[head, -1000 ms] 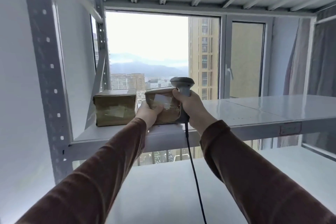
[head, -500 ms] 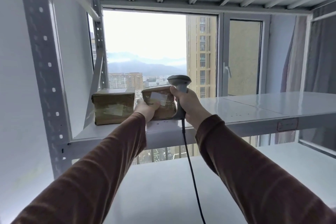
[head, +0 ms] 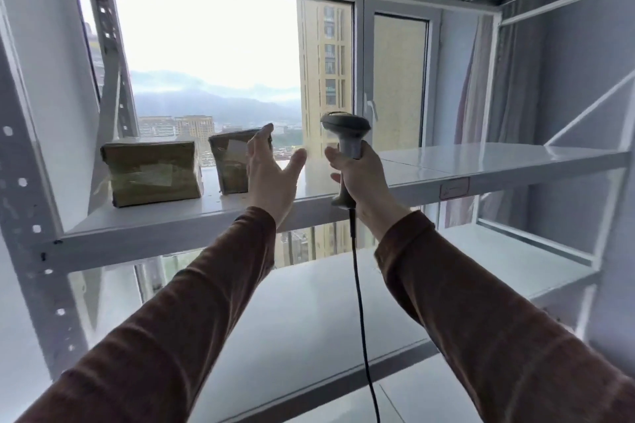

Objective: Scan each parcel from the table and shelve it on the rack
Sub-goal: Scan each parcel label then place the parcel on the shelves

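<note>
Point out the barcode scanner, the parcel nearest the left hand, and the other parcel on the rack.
barcode scanner [head: 345, 127]: head view, on its grey head above the grip.
parcel nearest the left hand [head: 229, 165]: head view, on its front face.
other parcel [head: 153, 173]: head view, on its taped front face.

Long brown sleeves [head: 192, 312]; bare hands

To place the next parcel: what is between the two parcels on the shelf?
Nothing: in the head view a bare strip of shelf separates the left parcel from the right parcel.
</note>
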`<control>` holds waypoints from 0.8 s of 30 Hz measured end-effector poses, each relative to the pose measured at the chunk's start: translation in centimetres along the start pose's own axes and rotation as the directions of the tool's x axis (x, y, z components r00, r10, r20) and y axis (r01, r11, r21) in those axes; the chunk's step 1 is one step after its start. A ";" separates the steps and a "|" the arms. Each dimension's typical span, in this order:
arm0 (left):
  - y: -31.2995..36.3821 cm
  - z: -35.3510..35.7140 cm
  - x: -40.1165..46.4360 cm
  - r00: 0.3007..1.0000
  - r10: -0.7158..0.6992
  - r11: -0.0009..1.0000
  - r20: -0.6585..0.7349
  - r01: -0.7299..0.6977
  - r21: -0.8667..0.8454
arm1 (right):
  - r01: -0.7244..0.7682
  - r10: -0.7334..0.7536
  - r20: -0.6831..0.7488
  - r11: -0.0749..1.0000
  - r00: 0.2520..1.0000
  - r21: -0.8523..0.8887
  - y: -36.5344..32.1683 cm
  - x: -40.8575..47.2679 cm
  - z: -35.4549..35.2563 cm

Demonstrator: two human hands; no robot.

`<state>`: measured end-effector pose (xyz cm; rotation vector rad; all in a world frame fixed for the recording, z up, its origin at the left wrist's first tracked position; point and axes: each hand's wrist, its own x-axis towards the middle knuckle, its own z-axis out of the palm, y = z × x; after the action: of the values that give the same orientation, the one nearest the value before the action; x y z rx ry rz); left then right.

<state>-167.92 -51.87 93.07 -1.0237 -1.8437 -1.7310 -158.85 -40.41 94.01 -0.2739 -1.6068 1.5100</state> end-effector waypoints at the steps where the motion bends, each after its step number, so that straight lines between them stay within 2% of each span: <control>1: 0.3 1.2 -0.6 1.000 0.001 1.000 0.025 0.000 -0.031 | 0.000 -0.001 -0.026 1.000 1.000 -0.013 0.1 -0.7 -1.4; 6: 2.0 9.5 -4.4 0.975 -0.058 0.973 0.213 0.103 -0.206 | 0.027 -0.053 -0.207 0.991 0.977 -0.128 0.7 -4.0 -10.1; 11: 5.0 19.1 -9.6 0.910 -0.065 0.919 0.409 0.214 -0.331 | -0.056 -0.014 -0.389 0.984 0.921 -0.169 0.7 -7.3 -20.2; 16: 10.7 29.2 -16.9 0.795 -0.023 0.859 0.607 0.326 -0.395 | -0.135 -0.026 -0.568 0.961 0.823 -0.240 -0.3 -11.4 -32.3; 20: 16.5 37.0 -23.4 0.703 0.031 0.816 0.710 0.393 -0.424 | -0.177 -0.090 -0.661 0.929 0.745 -0.326 -1.5 -15.6 -42.7; 24: 23.4 44.5 -31.0 0.601 0.065 0.774 0.797 0.473 -0.420 | -0.236 -0.092 -0.745 0.917 0.661 -0.323 -3.5 -20.6 -53.7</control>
<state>-122.39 -16.68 79.78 -2.2014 -1.9428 -2.3437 -107.39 -18.17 80.75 -1.0669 -1.1798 0.8861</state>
